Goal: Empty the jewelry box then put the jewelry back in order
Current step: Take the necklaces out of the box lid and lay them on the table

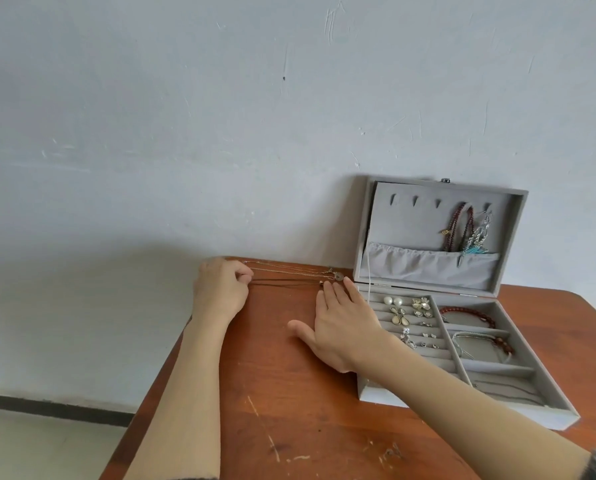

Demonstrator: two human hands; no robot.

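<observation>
The grey wall fills the upper view, scuffed and bare, meeting the floor at a dark skirting line at lower left. The wooden counter is cut off by the bottom edge of the view, so its near side cannot be seen; its left edge runs diagonally just under the left forearm, and its far edge sits against the wall. Open wood lies between the two forearms and in front of the box.

The grey jewelry box stands open on the right of the counter, its lid upright against the wall. The right forearm crosses its front left corner and hides part of the ring rolls. Beaded strands and a silver piece hang from lid hooks into a fabric pocket; what lies inside the pocket is hidden. In the base, earrings sit in the padded rows, too small to tell apart fully, and a red bead bracelet lies in the rear right compartment.

Thin necklace chains lie stretched along the far edge of the counter, left of the box, hard to count. The left hand pinches their left ends with curled fingers. The right hand lies spread flat, fingertips touching the pendants at the chains' right ends.
</observation>
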